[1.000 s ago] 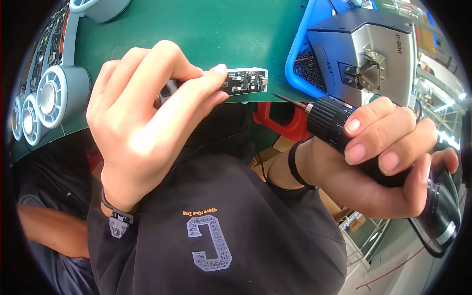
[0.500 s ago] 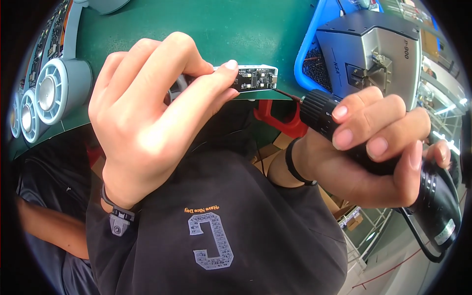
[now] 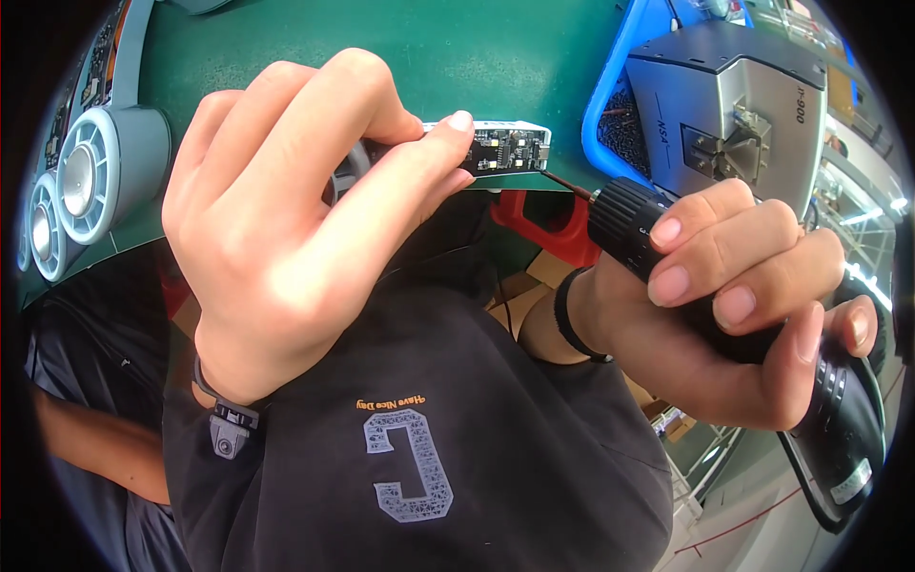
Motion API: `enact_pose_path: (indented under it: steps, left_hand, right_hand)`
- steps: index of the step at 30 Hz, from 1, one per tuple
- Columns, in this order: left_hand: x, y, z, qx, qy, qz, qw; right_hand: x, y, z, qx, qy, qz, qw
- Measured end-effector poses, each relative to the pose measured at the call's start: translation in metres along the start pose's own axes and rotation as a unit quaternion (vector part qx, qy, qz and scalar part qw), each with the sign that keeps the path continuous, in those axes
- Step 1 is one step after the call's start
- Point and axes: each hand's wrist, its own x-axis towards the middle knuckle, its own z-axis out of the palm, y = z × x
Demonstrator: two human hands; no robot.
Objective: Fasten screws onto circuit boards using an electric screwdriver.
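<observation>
I have the left hand (image 3: 276, 219) pinching a narrow black circuit board in a pale, oblong casing (image 3: 510, 151), thumb on one side and curled fingers on the other, so that only its right end shows past the thumb. The board sits at the near edge of the green tabletop (image 3: 496, 57), component side toward my camera; I cannot tell whether it rests there or is lifted clear. A grey curved part (image 3: 351, 173) peeks out between the fingers, mostly hidden.

My right hand (image 3: 724, 305) is wrapped around a black cylindrical power screwdriver with a ridged collar (image 3: 624, 224). Its thin dark bit (image 3: 569, 185) slants up and leftward, its tip at the board's lower right corner; whether they touch I can't make out.

Beyond the bit I see a bright blue plastic tray (image 3: 595, 124) containing small dark screws (image 3: 624, 133) and a boxy silver-and-black machine (image 3: 653, 91). A red plastic piece (image 3: 548, 236) shows below the tabletop's edge. Off to my left stand round pale-blue housings with silver domes (image 3: 84, 179), and another person's bare forearm (image 3: 100, 448) reaches in lower down.
</observation>
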Motion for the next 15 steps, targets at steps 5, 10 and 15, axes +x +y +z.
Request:
enact_pose_path:
  steps: [5, 10, 15]
  left_hand:
    - [-0.002, -0.001, -0.001, -0.001, 0.002, -0.002, 1.000]
    - [-0.004, -0.002, -0.002, 0.004, 0.006, 0.002, 1.000]
    - [-0.003, 0.000, -0.004, 0.010, -0.003, 0.004, 1.000]
  right_hand:
    - [-0.005, -0.004, 0.015, -0.074, 0.032, -0.005, 0.997]
    - [-0.004, -0.008, 0.021, -0.125, -0.018, 0.012, 0.992]
    - [-0.004, 0.011, 0.016, -0.021, 0.043, 0.008, 0.999]
